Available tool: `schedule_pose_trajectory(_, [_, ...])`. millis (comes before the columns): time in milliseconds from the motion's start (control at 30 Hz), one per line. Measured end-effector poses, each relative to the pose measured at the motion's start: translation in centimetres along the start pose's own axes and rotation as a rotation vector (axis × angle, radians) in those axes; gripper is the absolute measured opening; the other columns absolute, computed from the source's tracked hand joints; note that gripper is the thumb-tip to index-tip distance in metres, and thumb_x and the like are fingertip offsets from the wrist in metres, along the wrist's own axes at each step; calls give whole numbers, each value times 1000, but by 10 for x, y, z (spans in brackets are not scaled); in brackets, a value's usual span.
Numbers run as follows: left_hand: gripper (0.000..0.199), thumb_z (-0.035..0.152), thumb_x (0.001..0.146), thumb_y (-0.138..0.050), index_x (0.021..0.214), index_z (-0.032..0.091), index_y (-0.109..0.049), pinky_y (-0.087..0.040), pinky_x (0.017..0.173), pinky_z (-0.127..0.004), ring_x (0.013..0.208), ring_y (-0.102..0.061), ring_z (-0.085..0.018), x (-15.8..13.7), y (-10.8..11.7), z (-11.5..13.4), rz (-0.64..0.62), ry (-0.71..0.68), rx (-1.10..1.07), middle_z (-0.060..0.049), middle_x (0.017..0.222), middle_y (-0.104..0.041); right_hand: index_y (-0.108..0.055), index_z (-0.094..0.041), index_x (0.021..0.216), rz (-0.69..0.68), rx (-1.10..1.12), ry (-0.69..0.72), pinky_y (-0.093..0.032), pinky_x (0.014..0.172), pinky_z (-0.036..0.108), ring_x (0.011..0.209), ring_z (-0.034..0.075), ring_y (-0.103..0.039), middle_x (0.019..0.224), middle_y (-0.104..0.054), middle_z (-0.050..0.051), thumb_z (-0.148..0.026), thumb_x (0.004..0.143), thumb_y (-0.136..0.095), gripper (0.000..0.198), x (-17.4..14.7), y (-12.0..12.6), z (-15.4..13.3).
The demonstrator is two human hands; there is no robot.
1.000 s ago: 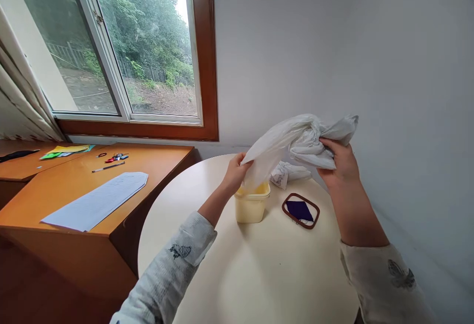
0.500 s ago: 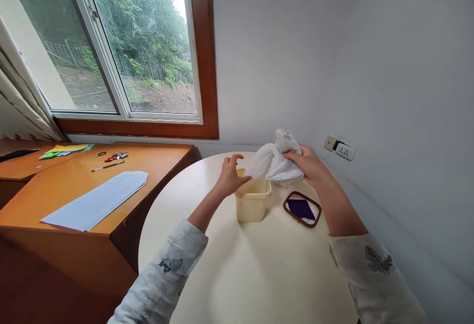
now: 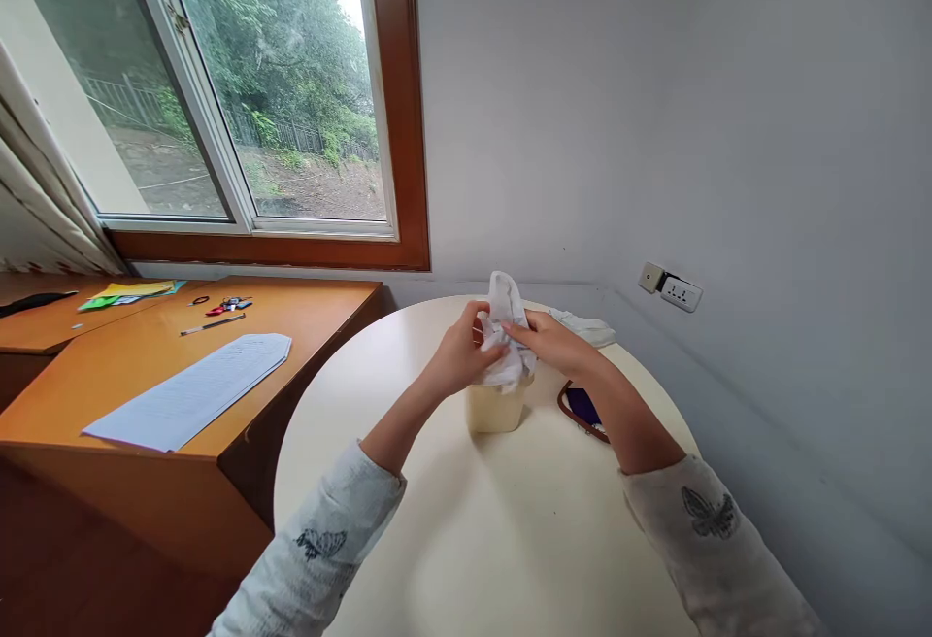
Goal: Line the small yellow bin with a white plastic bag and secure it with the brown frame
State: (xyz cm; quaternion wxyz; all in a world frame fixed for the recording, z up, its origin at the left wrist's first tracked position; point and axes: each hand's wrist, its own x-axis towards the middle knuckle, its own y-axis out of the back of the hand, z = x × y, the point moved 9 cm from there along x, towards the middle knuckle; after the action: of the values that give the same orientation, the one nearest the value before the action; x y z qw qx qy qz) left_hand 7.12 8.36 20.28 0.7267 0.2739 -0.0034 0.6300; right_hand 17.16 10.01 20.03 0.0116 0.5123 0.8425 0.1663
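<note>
A thin white plastic bag (image 3: 505, 299) is bunched up over the top of a small cream bin (image 3: 495, 410) on the round table. My left hand (image 3: 463, 350) closes on the bag's left side, thumb toward me. From the right, my right hand (image 3: 551, 338) pinches the bag between thumb and fingers. The bag and my hands hide the bin's opening. Behind my right wrist lies another white crumpled piece (image 3: 586, 328), its kind unclear. A brown-rimmed frame with dark purple cloth (image 3: 582, 408) is partly covered by my right forearm.
The round cream table (image 3: 473, 530) stands close to the wall, which carries a power socket (image 3: 682, 293). To the left, a wooden desk (image 3: 320, 312) bears white papers (image 3: 196, 392), a pen (image 3: 213, 325) and keys (image 3: 228, 306). A window is above the desk.
My right hand has moved left and down to the bin, and the bag is now gripped by both hands above it. A white piece now shows lying at the table's back right.
</note>
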Motion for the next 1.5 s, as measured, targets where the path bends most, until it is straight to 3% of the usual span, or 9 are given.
schedule_pose_trajectory(100, [23,26,71,-59,92,19,-54,-41,60,-25,65,-53,-13,2,12,-7,57,-18,7,1,70,-55,-63,-19,87,55,9,-50,-45,64,29,72,18,-58,80,-66,3,-50,76,-53,35,-1,11,12])
schedule_pose_trajectory(200, [15,25,70,-58,82,16,-58,-41,63,-24,68,-53,-13,3,26,-15,100,-2,-97,0,73,-58,-62,-19,83,150,54,-89,-43,54,26,63,17,-57,73,-63,2,-51,74,-54,34,-5,29,23])
schedule_pose_trajectory(467, [26,26,59,-68,81,14,-60,-36,48,-19,52,-50,-8,-7,68,-51,221,275,-520,1,63,-56,-66,-20,85,334,135,-77,-43,51,22,67,15,-58,79,-66,2,-43,67,-65,29,-28,81,33])
schedule_pose_trajectory(600, [28,27,59,-70,82,13,-62,-36,46,-17,54,-51,-8,-14,81,-67,198,337,-593,0,67,-59,-66,-20,88,289,178,-181,-42,51,22,63,14,-58,76,-66,2,-46,65,-68,35,-40,90,47])
schedule_pose_trajectory(867, [22,31,67,-66,81,15,-62,-43,50,-21,56,-56,-12,-52,87,-99,179,497,-627,-1,67,-61,-62,-18,75,172,270,-164,-37,49,22,56,11,-51,66,-59,0,-45,69,-65,29,-74,87,72])
schedule_pose_trajectory(1067, [20,34,71,-59,77,15,-60,-45,56,-24,64,-59,-16,-82,83,-135,261,606,-670,-4,69,-64,-56,-19,75,461,308,-159,-37,49,24,53,12,-50,64,-58,0,-52,65,-66,35,-91,111,127])
schedule_pose_trajectory(1233, [24,35,69,-63,83,16,-62,-43,62,-26,74,-58,-20,-89,60,-144,-9,580,-335,-3,72,-64,-59,-19,84,582,-6,-177,-44,65,30,73,19,-57,79,-64,5,-57,67,-60,42,-88,113,147])
schedule_pose_trajectory(1333, [34,28,66,-66,99,19,-60,-44,72,-27,88,-57,-22,-87,52,-127,-107,452,-276,-5,87,-64,-53,-22,108,525,-108,-77,-42,84,35,96,22,-56,100,-61,8,-56,73,-53,49,-82,100,132])
schedule_pose_trajectory(1500, [62,23,66,-65,123,30,-41,-45,72,-27,91,-56,-21,-88,47,-102,-165,404,-232,-5,102,-58,-26,-30,135,146,-207,-18,-33,97,41,125,26,-35,134,-41,10,-45,63,-69,86,-77,47,110])
